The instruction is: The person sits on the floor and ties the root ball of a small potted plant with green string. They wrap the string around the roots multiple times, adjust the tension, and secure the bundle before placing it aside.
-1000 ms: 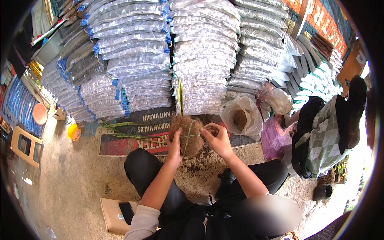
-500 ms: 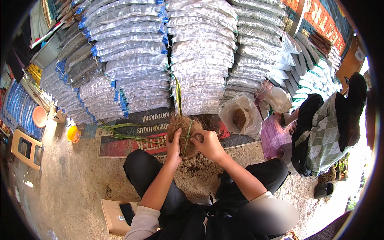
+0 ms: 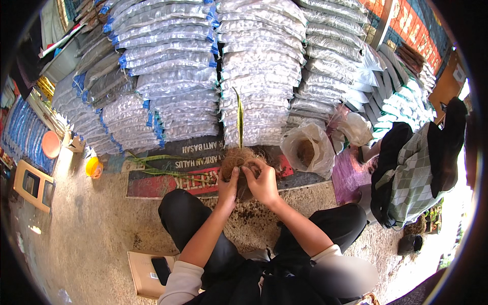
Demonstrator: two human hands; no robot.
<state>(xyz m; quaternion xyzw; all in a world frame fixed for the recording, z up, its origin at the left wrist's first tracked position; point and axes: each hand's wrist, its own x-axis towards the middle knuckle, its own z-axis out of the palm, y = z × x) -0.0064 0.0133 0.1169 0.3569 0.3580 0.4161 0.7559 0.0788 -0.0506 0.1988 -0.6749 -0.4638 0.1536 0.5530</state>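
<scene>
A ball of brown coconut fibre (image 3: 235, 156) is held up in front of me over a dark and red printed sheet. A long green leaf with yellow edges (image 3: 240, 122) rises nearly upright out of its top. My left hand (image 3: 227, 189) is closed against the ball's left side, thumb toward me. On the right side, my right hand (image 3: 263, 185) grips the fibre with bent fingers, its thumb close to the left thumb. Both hands cover much of the ball's near face, and no string can be made out there.
Long green leaves (image 3: 163, 173) lie on the printed sheet (image 3: 147, 189). Right of it stands an open clear plastic bag (image 3: 323, 160) with brown fibre. Stacked filled sacks (image 3: 262, 66) rise behind. Another person in checked clothing (image 3: 414, 168) is at right. A phone (image 3: 161, 270) lies on cardboard (image 3: 142, 274).
The ball and its leaf have shifted slightly right. My right hand has gone from pinching at the green string across the ball to gripping the fibre. That string no longer shows.
</scene>
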